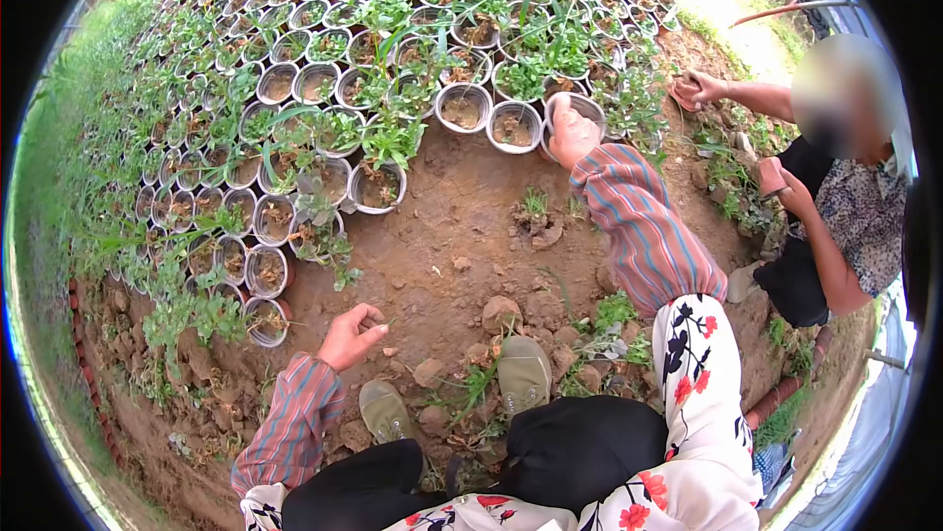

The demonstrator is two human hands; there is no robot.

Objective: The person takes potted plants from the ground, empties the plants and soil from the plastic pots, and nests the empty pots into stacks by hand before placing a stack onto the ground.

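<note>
My right hand (573, 138) grips the rim of a plant pot (592, 109) at the near edge of the rows, thumb and fingers closed on its left side. Directly left of it stand two more pots with pale rims, a soil-filled pot (514, 128) and another pot (463, 109). My left hand (354, 336) is low over the bare soil, its fingers curled together. Whether something thin is pinched in them is too small to tell. Nearest to that hand is a pot (266, 322) at the lower end of the left rows.
Many potted seedlings (393, 15) and weeds fill the ground ahead. A co-worker (835, 187) crouches at the right, holding a reddish pot (772, 177). Clods (502, 315) lie around my shoes (524, 374). A brown pipe (776, 398) runs along the right.
</note>
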